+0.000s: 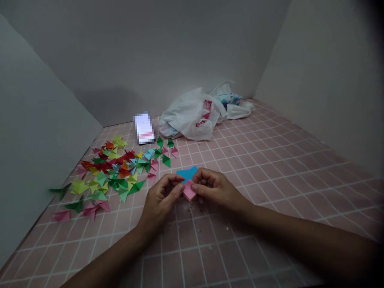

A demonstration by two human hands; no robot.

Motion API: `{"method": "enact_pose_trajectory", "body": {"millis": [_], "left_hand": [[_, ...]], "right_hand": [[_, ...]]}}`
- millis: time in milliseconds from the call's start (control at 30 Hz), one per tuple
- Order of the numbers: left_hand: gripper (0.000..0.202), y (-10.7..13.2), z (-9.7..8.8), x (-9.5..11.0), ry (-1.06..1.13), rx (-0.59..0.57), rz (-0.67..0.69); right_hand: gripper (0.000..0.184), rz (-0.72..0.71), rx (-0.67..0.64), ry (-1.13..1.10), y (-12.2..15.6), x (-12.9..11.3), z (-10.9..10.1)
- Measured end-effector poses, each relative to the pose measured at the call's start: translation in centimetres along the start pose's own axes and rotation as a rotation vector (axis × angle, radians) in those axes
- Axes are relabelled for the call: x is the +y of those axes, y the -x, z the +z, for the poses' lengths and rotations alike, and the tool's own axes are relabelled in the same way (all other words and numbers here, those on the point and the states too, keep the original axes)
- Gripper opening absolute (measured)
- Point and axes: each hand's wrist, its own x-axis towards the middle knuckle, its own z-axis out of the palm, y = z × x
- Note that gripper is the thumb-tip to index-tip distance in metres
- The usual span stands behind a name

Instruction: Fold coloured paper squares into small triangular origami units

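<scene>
My left hand (pixel 162 197) and my right hand (pixel 214 187) meet over the pink checked table (pixel 270 168). Both pinch a small pink paper (pixel 189 190) between thumbs and fingertips, the left from the left edge, the right from the right. The pink piece seems to top a thin stack with an orange edge beneath. A blue paper (pixel 186 173) lies just behind the fingers, flat on the table. To the left spreads a pile of folded paper triangles (pixel 117 170) in red, green, yellow, pink and blue.
A crumpled white plastic bag (pixel 192 114) with red print lies at the back, more bags (pixel 231 102) behind it. A small white packet (pixel 144 129) sits beside the pile. Grey walls close in the left, back and right sides.
</scene>
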Motion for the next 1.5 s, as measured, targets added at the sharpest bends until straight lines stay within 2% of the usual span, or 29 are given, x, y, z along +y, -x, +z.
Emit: {"method": "enact_pose_trajectory", "body": {"millis": [100, 233, 367, 433, 667, 867, 1000, 1200, 1400, 1500], "left_hand": [[0.018, 0.04, 0.01, -0.22, 0.093, -0.07, 0.008], [0.027, -0.19, -0.17, -0.66, 0.11, -0.169, 0.081], [0.013, -0.34, -0.58, -0.67, -0.093, -0.096, 0.229], [0.009, -0.26, -0.71, -0.52, -0.134, -0.054, 0.246], [0.006, -0.13, -0.45, -0.53, -0.021, 0.012, 0.107], [0.005, -0.07, -0.25, -0.23, -0.014, 0.005, 0.163], [0.008, 0.09, -0.14, -0.1, 0.024, -0.011, 0.107], [0.009, 0.03, -0.18, -0.52, 0.024, 0.001, 0.101], [0.016, 0.0, -0.11, -0.6, 0.055, -0.032, 0.047], [0.02, -0.03, -0.1, -0.71, 0.039, -0.026, 0.061]], "right_hand": [[0.026, 0.053, -0.034, -0.227, -0.2, 0.36, -0.12], [0.026, 0.106, -0.052, -0.384, -0.24, 0.37, -0.2], [0.027, 0.152, -0.075, -0.41, -0.2, 0.19, -0.07], [0.026, 0.134, -0.094, -0.378, -0.19, 0.2, -0.02], [0.034, -0.071, -0.1, -0.054, 0.04, 0.06, -0.11], [0.022, -0.184, -0.006, 0.19, 0.37, 0.34, -0.06], [0.024, -0.253, 0.019, 0.301, 0.39, 0.55, -0.18], [0.028, -0.198, 0.017, 0.244, 0.44, 0.37, -0.13], [0.028, -0.21, 0.053, 0.309, 0.41, 0.35, -0.08], [0.027, -0.194, 0.051, 0.329, 0.46, 0.34, -0.06]]}}
